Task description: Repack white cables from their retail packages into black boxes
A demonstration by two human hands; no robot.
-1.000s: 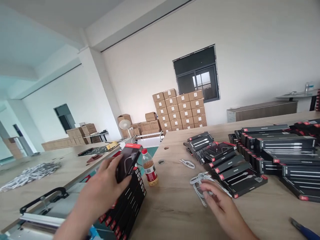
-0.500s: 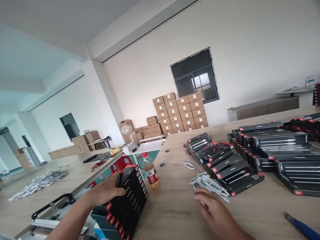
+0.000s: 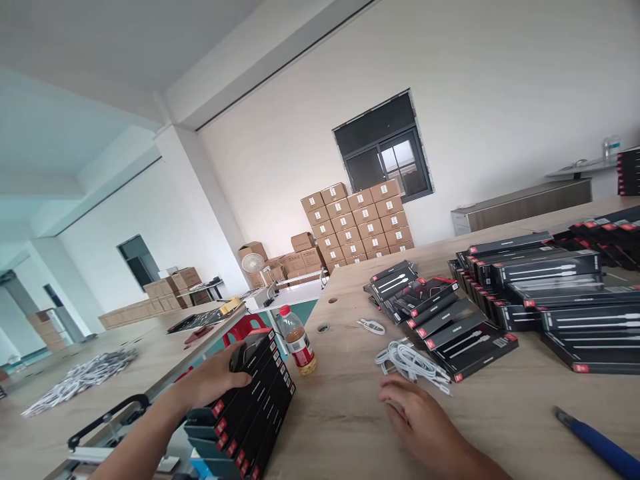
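Observation:
My left hand (image 3: pixel 213 379) is closed over the top of a stack of black cable boxes (image 3: pixel 257 407) with red corners, thumb on the near side and fingers partly hidden behind the top box. My right hand (image 3: pixel 417 417) is low over the table, fingers curled together; whatever they may hold is hidden. Just beyond it lies a bundle of white charging cables (image 3: pixel 413 363). A single coiled white cable (image 3: pixel 371 326) rests farther back. Several flat black cable boxes (image 3: pixel 463 340) overlap on the right of the bundle.
A red-capped drink bottle (image 3: pixel 299 341) stands beside the left stack. Blue-handled pliers (image 3: pixel 595 440) lie at the right. More boxes (image 3: pixel 560 287) are piled at the back right. White cables (image 3: pixel 83 383) heap on the left table, near a black-handled machine (image 3: pixel 107 417).
My right hand has shifted slightly left in view and its fingers look more drawn together. My left hand stays on the stack. The whole view has turned a little.

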